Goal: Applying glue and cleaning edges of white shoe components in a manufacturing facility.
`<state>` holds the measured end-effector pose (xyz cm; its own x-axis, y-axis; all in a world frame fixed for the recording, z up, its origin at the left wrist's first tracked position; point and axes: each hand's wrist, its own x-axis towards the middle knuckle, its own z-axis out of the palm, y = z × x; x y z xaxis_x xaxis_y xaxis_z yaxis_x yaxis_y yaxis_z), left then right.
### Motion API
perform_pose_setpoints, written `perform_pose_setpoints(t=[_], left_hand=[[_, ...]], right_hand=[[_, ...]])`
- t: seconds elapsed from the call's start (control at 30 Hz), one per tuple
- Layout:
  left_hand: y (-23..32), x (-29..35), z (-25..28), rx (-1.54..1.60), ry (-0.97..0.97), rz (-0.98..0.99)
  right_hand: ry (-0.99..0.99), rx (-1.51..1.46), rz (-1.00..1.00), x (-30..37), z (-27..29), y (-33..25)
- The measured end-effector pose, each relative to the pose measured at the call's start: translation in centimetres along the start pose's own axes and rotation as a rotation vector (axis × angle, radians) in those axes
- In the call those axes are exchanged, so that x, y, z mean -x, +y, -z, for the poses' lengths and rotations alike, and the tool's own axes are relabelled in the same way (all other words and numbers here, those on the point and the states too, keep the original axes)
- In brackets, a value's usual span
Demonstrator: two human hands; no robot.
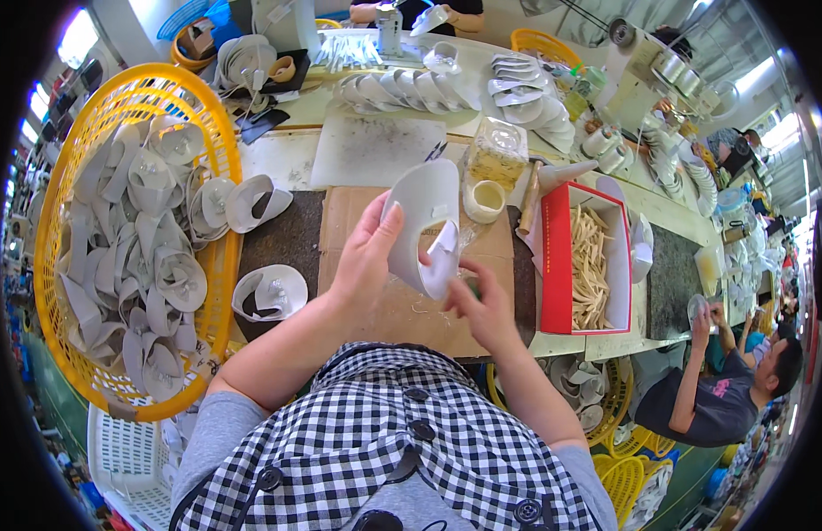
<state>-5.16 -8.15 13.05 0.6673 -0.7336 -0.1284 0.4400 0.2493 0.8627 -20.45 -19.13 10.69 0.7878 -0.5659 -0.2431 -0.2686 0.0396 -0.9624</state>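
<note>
My left hand (366, 252) grips a white curved piece (420, 208), thumb on its face, holding it upright above a brown cardboard sheet (362, 305). The piece has an opening near its lower end, where a white flap (443, 252) folds inward. Beside that lower end is my right hand (483, 310), its fingers curled and a small green spot showing between them. What it holds, if anything, I cannot make out. Similar white pieces, some with clear plastic in them, fill the yellow basket (52, 265) at left. One more white curved piece (282, 288) lies near my left forearm.
Right of the cardboard stands a red box (557, 265) of thin beige strips (590, 270). Beyond the cardboard are a cream jar (484, 202), a stained yellowish block (497, 150) and a white board (375, 146). A co-worker (721, 389) sits at right; another person (464, 19) works opposite.
</note>
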Motion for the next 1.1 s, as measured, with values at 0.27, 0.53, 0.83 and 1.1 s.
perform_pose_setpoints(t=[0.27,0.53,0.83,1.1], left_hand=[[0.8,-0.4,-0.7,0.139,-0.237,0.047],[-0.2,-3.9,0.2,-0.272,-0.279,0.143],[-0.7,-10.5,2.1,-0.567,-0.286,0.002],[3.6,-17.5,1.8,-0.526,-0.155,-0.121]], right_hand=[[0.244,0.382,0.172,-3.0,-0.4,1.7],[0.206,0.436,0.032,-1.9,2.2,3.4],[0.039,0.494,-0.234,-0.4,5.0,6.2],[-0.080,0.754,-0.407,3.2,6.7,13.5]])
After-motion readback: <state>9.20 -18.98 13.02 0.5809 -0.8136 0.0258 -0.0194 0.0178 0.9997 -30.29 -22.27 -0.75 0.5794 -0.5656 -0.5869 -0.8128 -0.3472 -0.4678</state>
